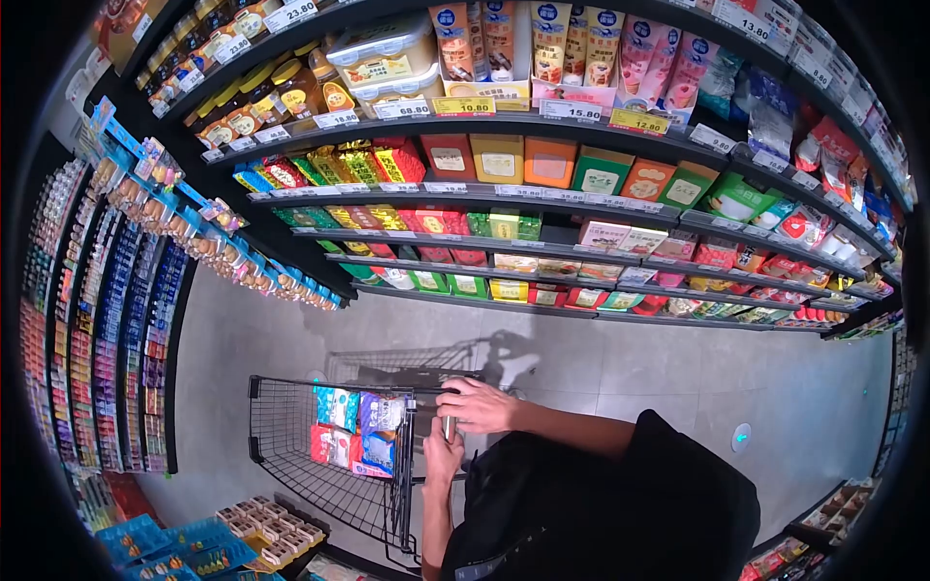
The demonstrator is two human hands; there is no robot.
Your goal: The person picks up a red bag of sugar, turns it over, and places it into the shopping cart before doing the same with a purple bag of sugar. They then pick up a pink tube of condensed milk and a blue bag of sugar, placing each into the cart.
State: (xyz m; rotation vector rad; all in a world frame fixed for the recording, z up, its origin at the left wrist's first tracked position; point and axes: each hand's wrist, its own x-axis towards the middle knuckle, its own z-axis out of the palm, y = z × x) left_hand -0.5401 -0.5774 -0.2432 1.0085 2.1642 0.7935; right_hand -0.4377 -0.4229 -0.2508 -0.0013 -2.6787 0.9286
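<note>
My right hand [475, 406] and my left hand [443, 455] are close together just behind the basket of a shopping cart [291, 446], both with curled fingers. Between them shows a short, pale grey piece [449, 427]; I cannot tell what it is. The right hand lies over its upper end, and the left closes around its lower end. In the wire basket, near the handle side, are several packaged bags: a teal one [336, 408], a purple one [382, 412], a red and white one [332, 445] and a blue one [379, 451].
Long shelves [552, 198] of boxed and bagged goods with price tags run along the far side. Hanging packets [218, 254] and a rack of small colourful items [107, 329] stand left. Blue trays [174, 547] are at lower left. Grey tiled floor [620, 363] lies between.
</note>
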